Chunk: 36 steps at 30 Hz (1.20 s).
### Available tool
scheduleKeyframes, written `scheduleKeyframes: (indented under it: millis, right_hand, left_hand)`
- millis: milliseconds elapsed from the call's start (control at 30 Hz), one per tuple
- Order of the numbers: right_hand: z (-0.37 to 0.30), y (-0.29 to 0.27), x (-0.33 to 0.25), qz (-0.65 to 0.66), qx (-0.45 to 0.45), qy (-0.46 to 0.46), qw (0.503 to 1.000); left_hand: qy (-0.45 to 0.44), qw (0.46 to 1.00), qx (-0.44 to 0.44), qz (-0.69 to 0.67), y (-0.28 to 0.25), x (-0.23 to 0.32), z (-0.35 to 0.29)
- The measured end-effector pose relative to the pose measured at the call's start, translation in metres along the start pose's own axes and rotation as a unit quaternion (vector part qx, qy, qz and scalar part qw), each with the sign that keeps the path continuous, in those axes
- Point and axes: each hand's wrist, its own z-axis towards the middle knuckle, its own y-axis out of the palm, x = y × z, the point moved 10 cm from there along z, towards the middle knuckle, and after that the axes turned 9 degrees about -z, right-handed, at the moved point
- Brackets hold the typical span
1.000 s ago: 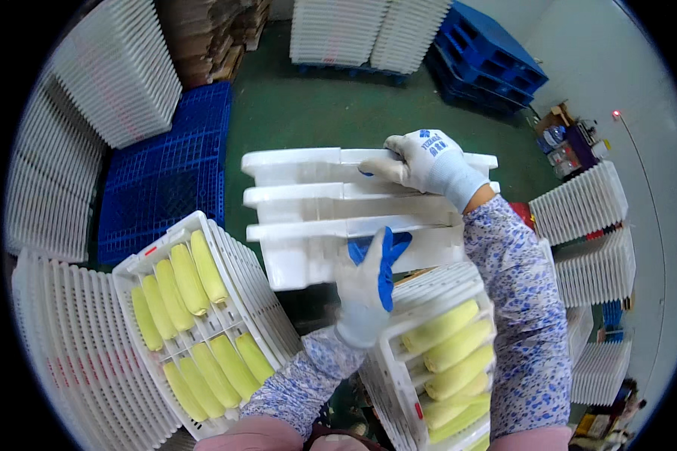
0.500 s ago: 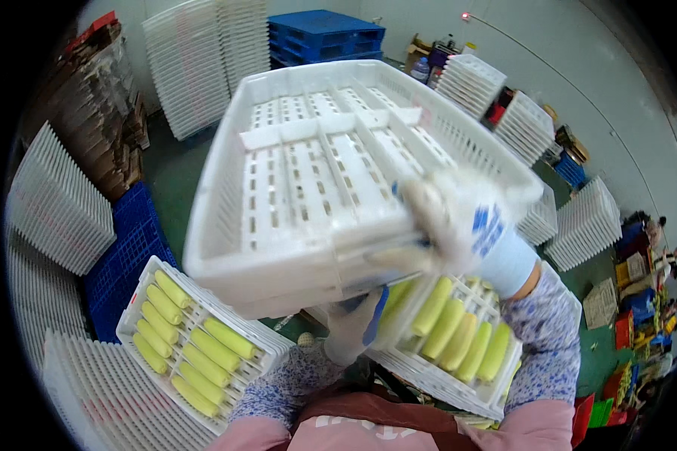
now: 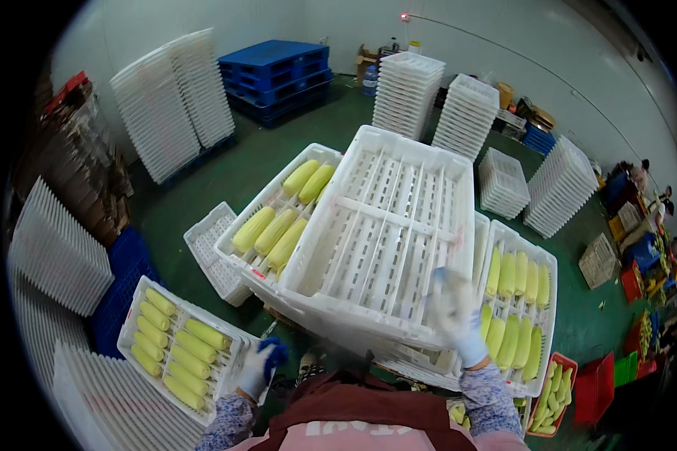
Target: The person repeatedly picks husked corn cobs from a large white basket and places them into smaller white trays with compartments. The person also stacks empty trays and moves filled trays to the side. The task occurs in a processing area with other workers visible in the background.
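A white slotted plastic tray [image 3: 387,237] with low dividers sits in front of me, on top of other white trays, with nothing in it. My right hand [image 3: 456,316], in a white glove with blue marks, is over its near right corner. The fingers are blurred but look stretched out. My left hand [image 3: 254,370], gloved in white with a blue palm, is away from that tray, beside the right edge of a tray of yellow-green corn ears [image 3: 195,353]; its fingers are partly hidden. More corn ears [image 3: 277,233] lie in a tray left of the stack, and others [image 3: 510,338] in a right-hand tray.
Stacks of white trays stand at the left [image 3: 59,248], far left [image 3: 174,101] and far right [image 3: 470,116]. Blue pallets [image 3: 274,71] are piled at the back. A red crate of corn [image 3: 553,395] is at lower right. People work at the far right edge.
The white tray, held up in both hands before, now rests on the stack. My left hand has come off it and moved left and down; my right hand is lower, at its near corner.
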Motion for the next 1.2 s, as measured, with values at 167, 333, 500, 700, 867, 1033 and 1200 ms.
scheduleKeyframes:
  millis: [167,333,500,700,867,1033,1200]
  right_hand:
    - [-0.108,-0.004,0.141,0.122,-0.004,0.312,0.942]
    - [-0.177,0.034,0.114,0.171,-0.094,0.280,0.940]
    - [-0.196,0.067,0.114,0.543,0.088,0.517,0.656]
    - [-0.183,0.117,0.049,0.441,0.059,0.516,0.732]
    - [-0.158,0.164,0.019,0.202,-0.141,0.316,0.916]
    - [-0.113,0.118,0.169,0.230,-0.307,0.387,0.839]
    - [0.025,-0.072,0.269,-0.273,0.053,0.236,0.931]
  left_hand:
    - [0.174,0.984,-0.014,0.038,0.043,0.107,0.050]
    - [0.192,0.932,-0.260,0.164,0.154,0.121,0.119]
    - [-0.012,0.974,-0.226,-0.021,0.148,0.059,0.157]
    - [0.023,0.955,-0.296,-0.023,0.152,0.136,0.187]
    - [0.098,0.945,-0.313,-0.008,0.107,0.182,0.219]
    - [0.169,0.960,-0.219,0.036,0.094,0.091,0.098]
    - [-0.127,0.719,-0.558,0.393,0.243,-0.084,-0.100]
